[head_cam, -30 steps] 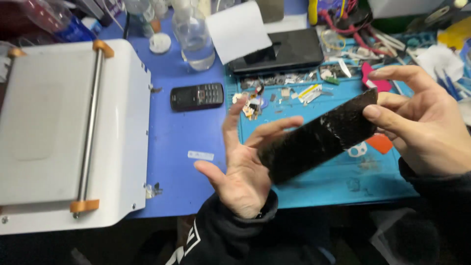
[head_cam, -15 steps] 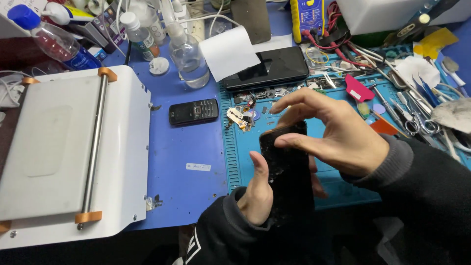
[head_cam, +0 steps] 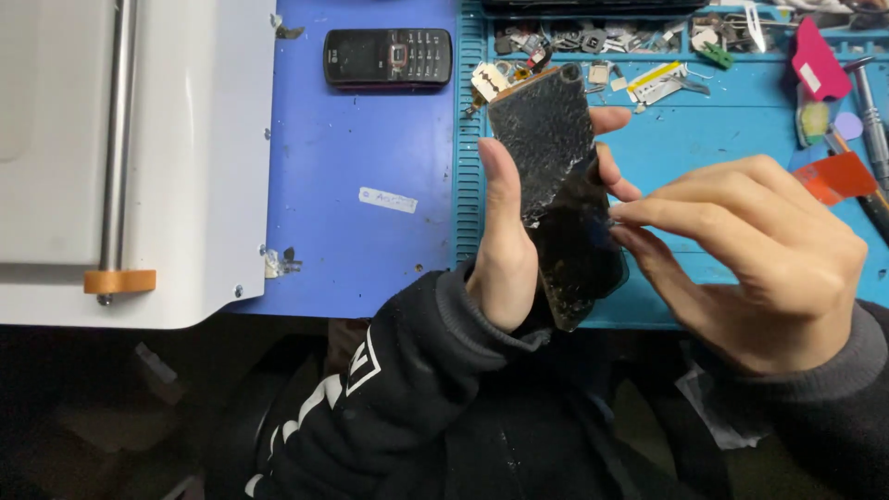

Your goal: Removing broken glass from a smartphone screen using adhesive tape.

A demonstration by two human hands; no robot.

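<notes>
The person's left hand (head_cam: 505,245) grips a cracked black phone panel (head_cam: 565,194) upright over the near edge of the teal work mat (head_cam: 722,157), thumb along its left side and fingertips curling round the right side. The glass is shattered, with cracks spreading across its upper half. The right hand (head_cam: 750,259) comes in from the right, thumb and forefinger pinched together at the panel's right edge, about midway down; whether they hold a sliver of anything I cannot tell. Beyond the panel, on the blue table (head_cam: 370,241), lies 1 black keypad phone (head_cam: 387,57) near the far edge. A white machine (head_cam: 120,157) with a metal roller sits at the table's left side. Small parts litter the mat's far edge, and a red pick (head_cam: 838,176) lies near its right side.
</notes>
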